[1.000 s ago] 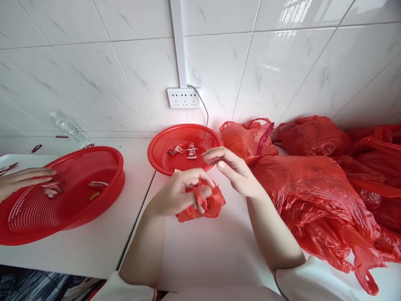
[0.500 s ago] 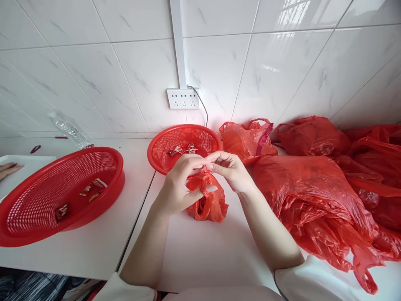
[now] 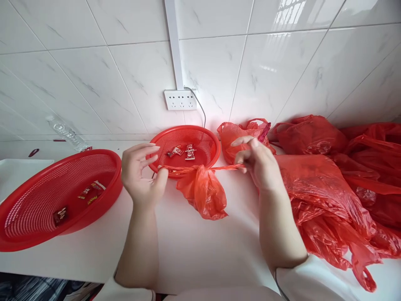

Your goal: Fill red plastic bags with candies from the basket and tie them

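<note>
A small red plastic bag point(image 3: 208, 194) hangs or rests over the white table, its neck gathered and its two handles stretched out sideways. My left hand point(image 3: 140, 173) grips the left handle end near the thumb, other fingers loosely curled. The right handle end is pinched in my right hand point(image 3: 257, 161), index finger raised. Just behind the bag, a round red basket point(image 3: 205, 154) holds several small wrapped packets point(image 3: 189, 152).
A larger red basket point(image 3: 109, 205) with several packets stands at the left, beside a white tray point(image 3: 9, 175). A clear bottle point(image 3: 67, 133) lies near the wall. Red bags point(image 3: 326, 184) are heaped at the right. A wall socket point(image 3: 181, 100) has a cable.
My hands have moved apart from above the bag, drawing its handles out taut to either side. The other person's hand at the left tray has gone from view.
</note>
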Available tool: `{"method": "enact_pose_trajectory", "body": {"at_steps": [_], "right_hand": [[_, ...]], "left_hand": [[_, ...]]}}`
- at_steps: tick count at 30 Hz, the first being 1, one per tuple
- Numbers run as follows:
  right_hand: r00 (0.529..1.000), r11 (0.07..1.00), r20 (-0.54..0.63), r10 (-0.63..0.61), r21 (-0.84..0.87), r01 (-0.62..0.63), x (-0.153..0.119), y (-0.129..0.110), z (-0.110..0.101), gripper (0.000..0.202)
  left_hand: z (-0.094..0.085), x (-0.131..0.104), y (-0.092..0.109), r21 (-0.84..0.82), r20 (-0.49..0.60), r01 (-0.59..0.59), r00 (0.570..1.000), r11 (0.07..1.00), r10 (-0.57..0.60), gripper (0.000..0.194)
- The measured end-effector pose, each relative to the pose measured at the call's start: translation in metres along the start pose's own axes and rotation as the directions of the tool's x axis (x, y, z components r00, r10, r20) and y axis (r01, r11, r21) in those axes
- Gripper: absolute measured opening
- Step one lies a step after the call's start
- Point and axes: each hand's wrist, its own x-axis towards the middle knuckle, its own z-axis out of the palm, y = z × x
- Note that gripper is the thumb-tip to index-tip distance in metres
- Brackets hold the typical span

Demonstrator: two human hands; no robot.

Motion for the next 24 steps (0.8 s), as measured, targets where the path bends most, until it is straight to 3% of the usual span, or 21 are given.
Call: {"method": "enact_pose_trajectory", "body": {"at_steps": [3, 5, 7, 8, 9, 10, 12, 13, 15, 17, 19, 22, 24], "right_hand": [[0.968, 0.992, -0.24, -0.079, -0.118, 0.052, 0.0, -0.005, -0.027, 0.049], [0.934, 0.982, -0.336, -0.123, -0.179, 0.065, 0.0, -0.006, -0.042, 0.055], [0.903, 0.963, -0.378, -0.201, -0.244, 0.112, 0.0, -0.007, -0.049, 0.052], [0.89, 0.947, -0.383, -0.248, -0.289, 0.14, 0.0, -0.007, -0.051, 0.048], [0.883, 0.927, -0.374, -0.285, -0.343, 0.154, -0.001, -0.008, -0.053, 0.043], [0.892, 0.905, -0.343, -0.296, -0.399, 0.147, -0.002, -0.009, -0.054, 0.04], [0.949, 0.852, -0.227, -0.217, -0.519, 0.071, -0.006, -0.011, -0.057, 0.037], [0.978, 0.809, -0.154, -0.14, -0.587, 0.023, -0.007, -0.011, -0.058, 0.038], [1.0, 0.684, -0.029, -0.01, -0.729, -0.015, -0.01, -0.011, -0.056, 0.039], [0.998, 0.548, 0.064, 0.026, -0.836, 0.04, -0.012, -0.006, -0.045, 0.037], [0.983, 0.471, 0.178, 0.046, -0.872, 0.135, -0.015, 0.003, -0.024, 0.038], [0.892, 0.45, 0.362, 0.271, -0.867, 0.215, -0.025, 0.028, 0.014, 0.065], [0.834, 0.332, 0.356, 0.421, -0.916, 0.224, -0.032, 0.045, 0.031, 0.065]], "left_hand": [[-0.015, 0.009, -0.01, 0.005, 0.019, 0.014, 1.0, 1.0, -0.014, 0.045], [-0.022, 0.013, -0.017, -0.001, 0.056, 0.046, 0.997, 0.999, -0.045, 0.048], [-0.025, 0.015, -0.021, -0.006, 0.175, 0.127, 0.977, 0.992, -0.124, 0.051], [-0.025, 0.015, -0.023, 0.005, 0.282, 0.192, 0.941, 0.981, -0.186, 0.052], [-0.024, 0.015, -0.024, 0.039, 0.413, 0.262, 0.875, 0.964, -0.255, 0.053], [-0.022, 0.014, -0.025, 0.096, 0.544, 0.323, 0.775, 0.941, -0.322, 0.054], [-0.018, 0.011, -0.026, 0.228, 0.732, 0.377, 0.542, 0.898, -0.413, 0.054], [-0.016, 0.009, -0.026, 0.273, 0.782, 0.371, 0.451, 0.887, -0.43, 0.053], [-0.011, 0.006, -0.027, 0.311, 0.836, 0.347, 0.342, 0.885, -0.428, 0.048], [-0.008, 0.004, -0.027, 0.329, 0.856, 0.342, 0.285, 0.88, -0.431, 0.042], [-0.007, 0.003, -0.026, 0.358, 0.856, 0.346, 0.249, 0.867, -0.453, 0.035], [-0.008, 0.005, -0.023, 0.363, 0.854, 0.358, 0.24, 0.86, -0.461, 0.033], [-0.009, 0.007, -0.021, 0.351, 0.852, 0.363, 0.258, 0.863, -0.455, 0.034]]}}
